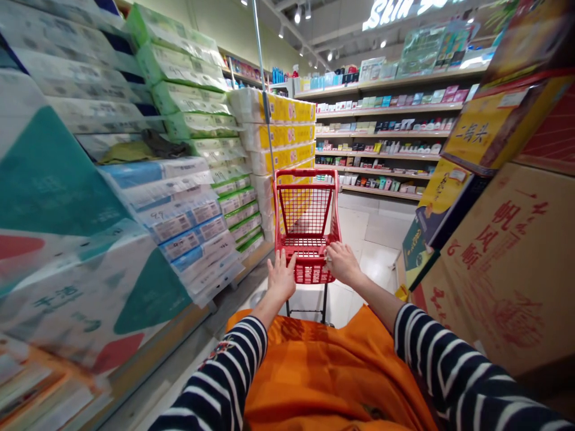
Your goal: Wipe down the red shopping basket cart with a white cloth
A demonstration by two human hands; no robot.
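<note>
A small red shopping cart point(306, 203) stands in the aisle straight ahead, and its basket looks empty. My left hand point(281, 276) rests on the near left end of the cart's handle with fingers wrapped over it. My right hand point(341, 261) grips the near right end of the same handle. Both sleeves are navy with white stripes. An orange cloth point(323, 371) covers my lap below the arms. A thin metal pole point(264, 90) rises from the cart's far left side.
Stacked tissue and toilet-paper packs point(179, 203) line the left side on a low shelf. Brown cardboard boxes point(507, 263) with red print crowd the right. Shelves of skin-care goods point(386, 143) cross the far end. White floor tiles point(372, 239) run ahead of the cart.
</note>
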